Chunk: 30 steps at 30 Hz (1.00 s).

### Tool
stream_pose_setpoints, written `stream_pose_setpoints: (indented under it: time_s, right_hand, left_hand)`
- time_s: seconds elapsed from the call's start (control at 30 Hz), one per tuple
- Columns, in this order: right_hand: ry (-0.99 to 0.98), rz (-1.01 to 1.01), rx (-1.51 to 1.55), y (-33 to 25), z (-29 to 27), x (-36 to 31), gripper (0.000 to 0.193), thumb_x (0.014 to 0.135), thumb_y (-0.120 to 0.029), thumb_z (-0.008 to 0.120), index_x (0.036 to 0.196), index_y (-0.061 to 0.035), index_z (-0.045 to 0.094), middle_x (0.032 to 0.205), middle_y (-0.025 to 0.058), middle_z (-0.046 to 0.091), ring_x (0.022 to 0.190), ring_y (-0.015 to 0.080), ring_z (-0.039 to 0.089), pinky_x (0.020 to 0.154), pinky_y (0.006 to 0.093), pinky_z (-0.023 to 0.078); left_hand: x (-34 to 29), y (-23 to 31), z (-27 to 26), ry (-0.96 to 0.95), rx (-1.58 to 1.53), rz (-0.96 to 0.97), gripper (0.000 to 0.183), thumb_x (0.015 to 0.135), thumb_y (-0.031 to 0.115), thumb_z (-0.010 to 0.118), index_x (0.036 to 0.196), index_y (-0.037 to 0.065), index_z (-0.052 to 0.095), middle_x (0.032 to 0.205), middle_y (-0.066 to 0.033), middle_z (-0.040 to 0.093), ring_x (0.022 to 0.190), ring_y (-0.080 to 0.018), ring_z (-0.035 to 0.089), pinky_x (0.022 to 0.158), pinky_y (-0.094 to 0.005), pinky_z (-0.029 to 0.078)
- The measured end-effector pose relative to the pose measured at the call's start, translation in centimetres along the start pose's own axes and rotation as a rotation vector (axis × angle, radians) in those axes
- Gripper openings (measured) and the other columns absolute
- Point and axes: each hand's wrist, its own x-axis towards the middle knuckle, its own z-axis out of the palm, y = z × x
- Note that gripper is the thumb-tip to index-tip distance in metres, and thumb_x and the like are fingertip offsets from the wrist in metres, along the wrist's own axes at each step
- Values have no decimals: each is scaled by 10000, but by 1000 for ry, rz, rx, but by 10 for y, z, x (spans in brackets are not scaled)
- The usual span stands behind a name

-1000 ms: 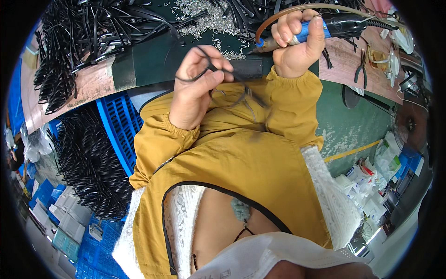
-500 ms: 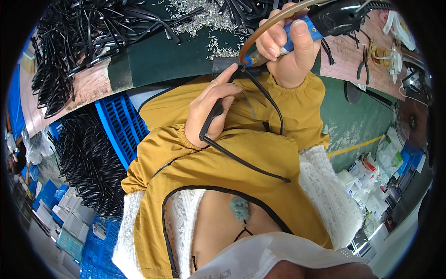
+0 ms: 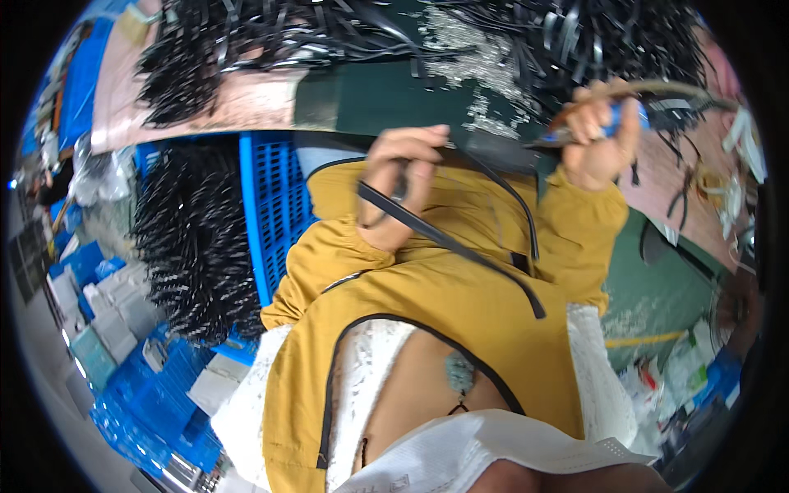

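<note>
blue crates [image 3: 156, 411] with pale boxes [image 3: 111, 316] at 8 o'clock, labels too small to read. black bundle of cut strips [image 3: 193, 246] at 9, blue slatted crate [image 3: 275, 205] just right of it. more black strips [image 3: 246, 49] heaped across 11 to 1 on the surface [image 3: 246, 103], pinkish board with a dark green mat; silvery scraps [image 3: 464, 57] at 12.

left hand [image 3: 403, 185] near centre, grip closed around one end of a flat black strap [image 3: 448, 246]. strap's long axis runs from the grip down toward 4 o'clock across the yellow sleeves, free end near the right elbow; a thinner black loop arcs from the same hand toward 3. left hand clearly the nearer one, it has the strap.

right hand [image 3: 600, 144] at 2 o'clock, well apart from the strap, grip closed on a blue-handled tool [image 3: 625, 123] with a brown hose [image 3: 657, 86] running off to the right; tool tip points back toward 9, at the left hand.

right edge: pliers-like tools [image 3: 686, 201] on pink board at 3, blurry small packages [image 3: 682, 378] white, green and blue at 4. yellow stick [image 3: 637, 338] on green mat.
</note>
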Motion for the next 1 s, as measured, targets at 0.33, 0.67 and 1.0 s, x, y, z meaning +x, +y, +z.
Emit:
stream_pose_setpoints:
  time_s: [0.33,0.67,1.0]
  right_hand:
    - [25,-223,-124,-20,-39,15,298,1041,-357,591,1127,-72,612,778,13,499,632,104,477,539,231,379]
    - [-111,-453,-1847,-59,-91,2,403,853,-102,689,1246,-21,646,1249,228,593,1133,432,549,1024,487,428]
    - [190,-639,-1668,-50,-97,32,88,893,-53,690,963,-60,744,990,108,693,943,291,669,861,396,525]
  left_hand:
    - [67,-19,-150,650,578,-221,570,899,28,499,1455,0,375,1163,-157,584,1035,-252,596,933,-367,483]
    - [110,-29,-143,185,1190,366,454,1085,302,348,950,122,741,1013,-15,727,1030,-223,657,1164,-486,249]
    - [165,-12,-69,426,955,364,56,881,118,710,920,79,720,892,-99,685,860,-292,646,767,-407,493]
